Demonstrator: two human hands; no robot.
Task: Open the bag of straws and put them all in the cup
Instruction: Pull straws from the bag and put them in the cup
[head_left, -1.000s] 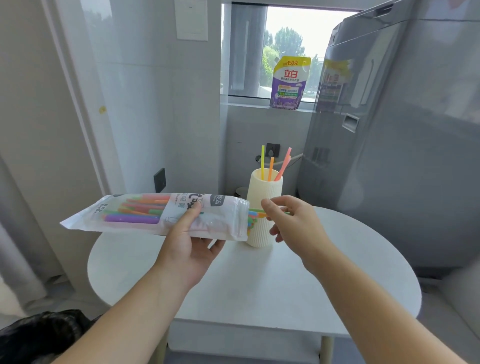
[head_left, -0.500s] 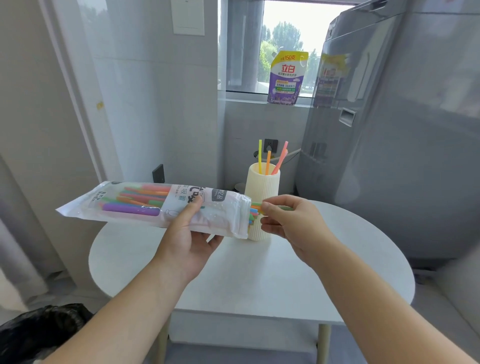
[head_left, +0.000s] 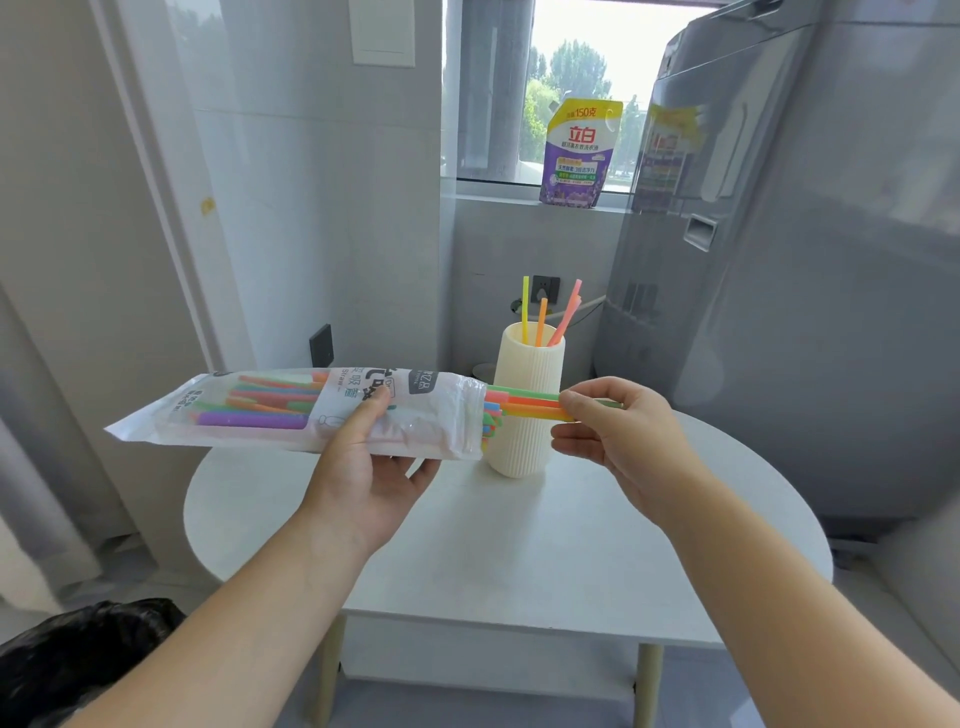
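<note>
My left hand (head_left: 371, 467) holds the clear bag of straws (head_left: 291, 410) level above the white round table (head_left: 519, 545), its open mouth pointing right. Coloured straws fill the bag. A few straws (head_left: 530, 405), green, orange and yellow, stick out of the mouth, and my right hand (head_left: 618, 436) pinches their ends. Behind them stands the cream ribbed cup (head_left: 527, 431), upright on the table, with three straws (head_left: 543, 322) in it: yellow, orange and pink.
A grey washing machine (head_left: 789, 291) stands close at the right. A purple refill pouch (head_left: 579, 153) sits on the window sill. A black bin bag (head_left: 78, 654) lies on the floor at lower left. Walls close in behind and to the left.
My right hand has closed on the straw ends and drawn a few of them farther out of the bag, to the right. The bag stays held level.
</note>
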